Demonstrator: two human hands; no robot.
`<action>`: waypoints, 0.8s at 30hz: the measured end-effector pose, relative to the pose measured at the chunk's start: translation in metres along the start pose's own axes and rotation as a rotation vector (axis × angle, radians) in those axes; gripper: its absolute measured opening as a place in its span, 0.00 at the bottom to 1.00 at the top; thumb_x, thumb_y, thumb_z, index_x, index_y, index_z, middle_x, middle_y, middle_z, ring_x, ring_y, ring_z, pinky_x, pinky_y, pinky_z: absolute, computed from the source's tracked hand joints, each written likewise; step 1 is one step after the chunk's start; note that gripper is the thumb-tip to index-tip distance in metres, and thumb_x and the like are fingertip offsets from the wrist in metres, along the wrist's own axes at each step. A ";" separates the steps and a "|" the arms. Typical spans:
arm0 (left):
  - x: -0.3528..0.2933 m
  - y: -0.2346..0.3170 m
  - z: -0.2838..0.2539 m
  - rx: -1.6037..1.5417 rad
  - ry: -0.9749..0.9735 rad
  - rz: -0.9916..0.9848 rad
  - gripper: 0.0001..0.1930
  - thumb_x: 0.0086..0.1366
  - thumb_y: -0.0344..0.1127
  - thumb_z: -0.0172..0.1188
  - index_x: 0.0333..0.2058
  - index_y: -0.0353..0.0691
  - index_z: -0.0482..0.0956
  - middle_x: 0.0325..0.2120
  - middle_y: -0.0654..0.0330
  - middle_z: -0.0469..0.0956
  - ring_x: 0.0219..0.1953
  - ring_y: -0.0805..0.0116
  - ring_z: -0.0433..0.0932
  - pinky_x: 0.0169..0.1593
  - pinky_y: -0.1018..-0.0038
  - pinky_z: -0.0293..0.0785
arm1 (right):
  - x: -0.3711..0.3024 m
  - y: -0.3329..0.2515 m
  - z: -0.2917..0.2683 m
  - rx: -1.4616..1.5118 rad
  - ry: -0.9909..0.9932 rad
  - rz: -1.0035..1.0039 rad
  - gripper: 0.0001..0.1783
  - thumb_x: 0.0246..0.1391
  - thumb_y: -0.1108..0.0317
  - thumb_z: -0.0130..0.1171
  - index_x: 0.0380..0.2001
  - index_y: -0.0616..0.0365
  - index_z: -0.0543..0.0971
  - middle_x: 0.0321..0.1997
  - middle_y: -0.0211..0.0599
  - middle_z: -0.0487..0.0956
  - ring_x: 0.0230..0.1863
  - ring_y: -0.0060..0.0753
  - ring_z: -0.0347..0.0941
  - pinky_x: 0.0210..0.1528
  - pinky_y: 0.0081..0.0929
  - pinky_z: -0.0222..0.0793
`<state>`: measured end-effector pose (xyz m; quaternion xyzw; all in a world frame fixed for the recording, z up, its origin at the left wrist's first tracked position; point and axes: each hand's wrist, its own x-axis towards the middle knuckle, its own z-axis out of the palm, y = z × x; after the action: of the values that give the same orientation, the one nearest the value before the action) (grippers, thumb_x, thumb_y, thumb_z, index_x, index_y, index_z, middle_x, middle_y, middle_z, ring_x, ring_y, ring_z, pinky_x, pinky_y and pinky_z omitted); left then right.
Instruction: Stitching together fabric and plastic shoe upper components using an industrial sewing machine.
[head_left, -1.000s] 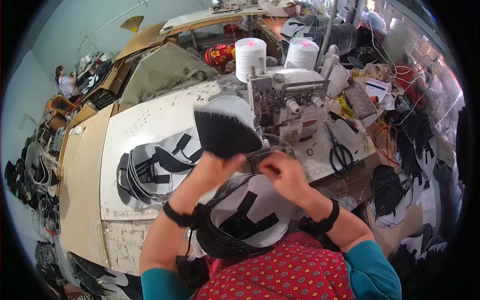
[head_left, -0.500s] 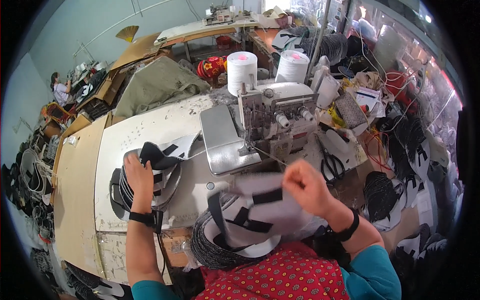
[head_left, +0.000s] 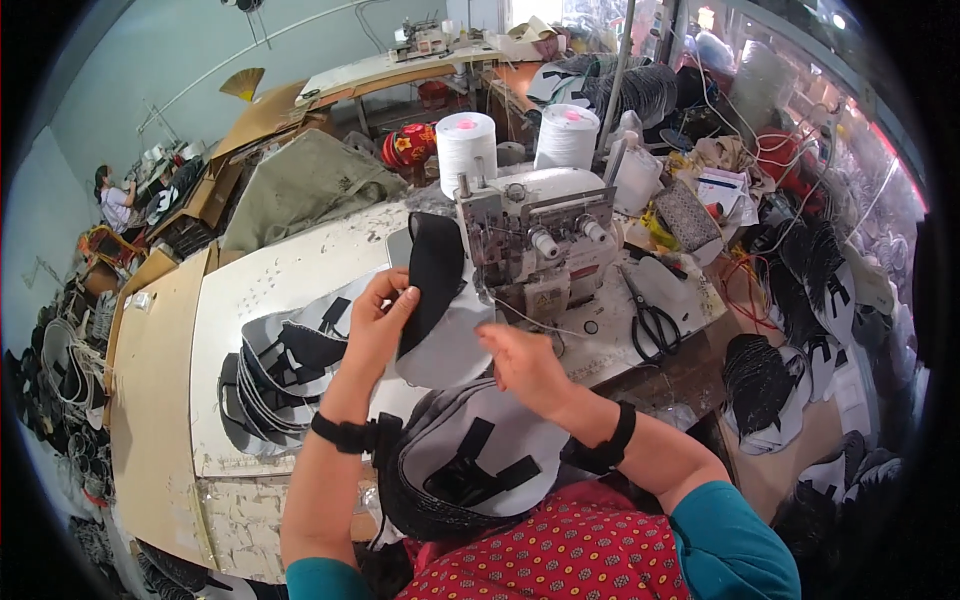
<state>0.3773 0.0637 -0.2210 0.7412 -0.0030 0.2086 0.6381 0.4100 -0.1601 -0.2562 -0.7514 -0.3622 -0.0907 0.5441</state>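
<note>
Head view, dark piece (head_left: 437, 280) gripped by left hand (head_left: 378, 312), right hand (head_left: 527, 368) grip unclear, scissors (head_left: 656, 328) laid beside sewing machine (head_left: 545, 240), table (head_left: 225, 310) speckled, room cluttered.

The left hand (head_left: 382, 318) is raised, fingers (head_left: 384, 284) pinched; the right hand (head_left: 527, 366) points inward, fingers loosely bent.

Room over L board (head_left: 155, 400); sewing mach. (head_left: 540, 235) blocks fwd R.
</note>
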 end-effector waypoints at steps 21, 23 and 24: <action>-0.073 0.037 0.024 0.412 -0.278 0.104 0.13 0.71 0.30 0.46 0.50 0.32 0.72 0.38 0.54 0.80 0.37 0.67 0.81 0.39 0.74 0.75 | 0.024 -0.006 -0.022 0.247 -0.165 0.230 0.08 0.50 0.79 0.61 0.36 0.63 0.79 0.33 0.34 0.80 0.23 0.26 0.77 0.24 0.22 0.70; -0.071 0.032 0.027 0.422 -0.246 0.117 0.13 0.71 0.26 0.44 0.50 0.32 0.72 0.36 0.55 0.80 0.38 0.66 0.81 0.41 0.75 0.74 | 0.025 -0.016 -0.026 0.240 -0.182 0.245 0.06 0.52 0.79 0.60 0.35 0.63 0.78 0.30 0.33 0.79 0.20 0.22 0.74 0.22 0.20 0.67; -0.069 0.030 0.025 0.323 -0.247 0.077 0.14 0.70 0.22 0.43 0.51 0.32 0.72 0.35 0.55 0.81 0.40 0.65 0.82 0.43 0.75 0.74 | 0.026 -0.021 -0.029 0.281 -0.213 0.319 0.05 0.54 0.79 0.59 0.35 0.64 0.78 0.27 0.32 0.79 0.16 0.18 0.71 0.20 0.19 0.64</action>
<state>0.3140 0.0160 -0.2165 0.8532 -0.0759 0.1381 0.4973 0.4230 -0.1710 -0.2153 -0.7216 -0.3030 0.1275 0.6093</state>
